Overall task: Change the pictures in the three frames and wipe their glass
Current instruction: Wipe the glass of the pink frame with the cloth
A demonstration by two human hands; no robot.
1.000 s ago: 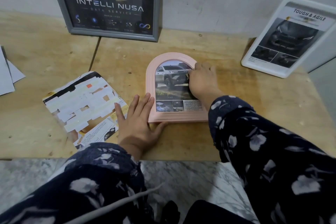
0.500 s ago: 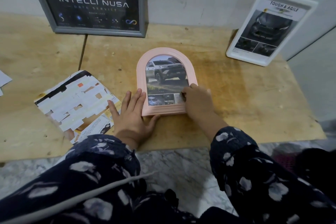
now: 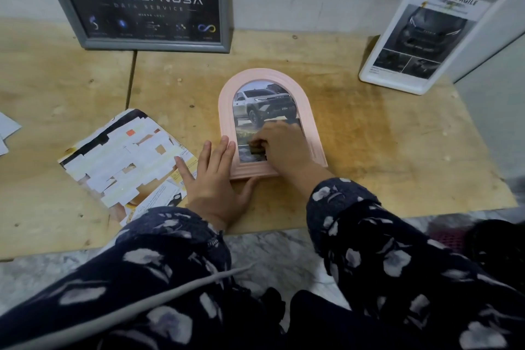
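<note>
Glossy paper, a cut-up magazine page (image 3: 125,162), lies just left of our left hand (image 3: 216,179), whose straight fingers press flat at the lower left corner of the pink arched plastic frame (image 3: 309,128) lying on the wooden tabletop (image 3: 383,150). Our right hand (image 3: 284,148) rests on its glass over the car picture (image 3: 264,105), fingers curled; whether they hold anything we cannot tell.

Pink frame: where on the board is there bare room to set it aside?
Bare wood lies right of the pink frame, below the white frame, and between the grey frame and the cut-up magazine. Crowded: the left hand between magazine and pink frame.
</note>
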